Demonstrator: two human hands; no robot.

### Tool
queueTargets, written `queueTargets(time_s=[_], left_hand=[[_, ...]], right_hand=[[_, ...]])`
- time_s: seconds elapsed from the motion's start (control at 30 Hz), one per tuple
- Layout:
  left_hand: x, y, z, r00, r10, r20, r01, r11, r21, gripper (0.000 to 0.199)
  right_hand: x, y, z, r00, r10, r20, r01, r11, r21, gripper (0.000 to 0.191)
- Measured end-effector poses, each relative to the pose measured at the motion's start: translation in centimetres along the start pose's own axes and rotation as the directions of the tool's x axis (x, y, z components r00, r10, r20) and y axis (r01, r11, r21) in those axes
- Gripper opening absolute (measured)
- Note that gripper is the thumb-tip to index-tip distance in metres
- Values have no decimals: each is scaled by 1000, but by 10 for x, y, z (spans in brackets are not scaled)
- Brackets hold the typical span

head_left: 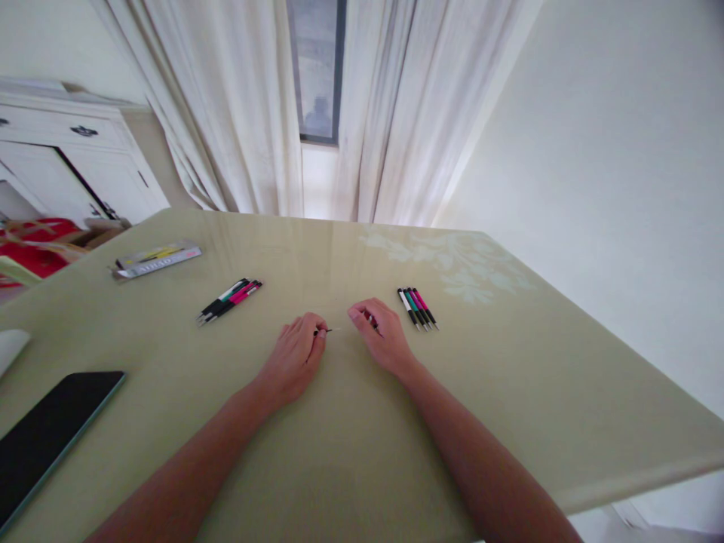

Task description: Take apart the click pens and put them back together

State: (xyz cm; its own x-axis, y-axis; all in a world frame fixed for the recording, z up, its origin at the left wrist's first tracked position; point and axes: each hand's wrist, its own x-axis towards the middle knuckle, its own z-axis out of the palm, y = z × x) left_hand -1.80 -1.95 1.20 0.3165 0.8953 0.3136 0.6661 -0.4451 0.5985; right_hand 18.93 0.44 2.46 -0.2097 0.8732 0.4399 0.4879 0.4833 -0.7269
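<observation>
My left hand (295, 353) is closed near the table's middle, thumb and fingers pinching a pen (320, 332). Only a short dark piece of the pen shows, with a thin tip pointing right; the rest is hidden in the fingers. Across a small gap, my right hand (380, 332) is curled closed around a small dark and silvery piece (372, 322), mostly covered by the fingers. Just right of that hand, several pens (417, 309) in white, green, purple and pink lie side by side. A looser bunch of pens (229, 301) lies to the left of my left hand.
A clear-topped pen box (158, 260) lies at the table's far left. At the near left is a black-screened tablet (56, 422), with a white object (11, 347) by the edge. Curtains (237, 105) and a white cabinet (79, 151) stand behind the table (339, 467).
</observation>
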Motion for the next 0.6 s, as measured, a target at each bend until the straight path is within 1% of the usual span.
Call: queueTargets(time_s=[0.1, 0.2, 0.3, 0.4, 0.53, 0.6], left_hand=[[1, -1, 0, 1000, 14, -15, -14, 999, -36, 17], [3, -2, 0, 1000, 3, -28, -5, 995, -95, 17], [4, -4, -2, 998, -31, -51, 24, 991, -129, 18], [6, -8, -5, 995, -45, -92, 35, 993, -113, 18], [8, -14, -9, 985, -64, -160, 53, 996, -71, 19], [9, -17, -9, 978, -74, -193, 64, 996, -61, 19]], right_hand=[[-4, -10, 6, 990, -41, 133, 33, 998, 61, 23], [-5, -9, 8, 986, -42, 162, 32, 997, 69, 23], [-3, -3, 4, 995, 2, 98, -9, 997, 72, 22], [0, 3, -4, 999, 47, 5, -48, 996, 76, 23], [3, 8, -12, 995, 53, -82, -45, 995, 94, 22], [3, 9, -15, 991, 42, -127, -35, 998, 53, 20]])
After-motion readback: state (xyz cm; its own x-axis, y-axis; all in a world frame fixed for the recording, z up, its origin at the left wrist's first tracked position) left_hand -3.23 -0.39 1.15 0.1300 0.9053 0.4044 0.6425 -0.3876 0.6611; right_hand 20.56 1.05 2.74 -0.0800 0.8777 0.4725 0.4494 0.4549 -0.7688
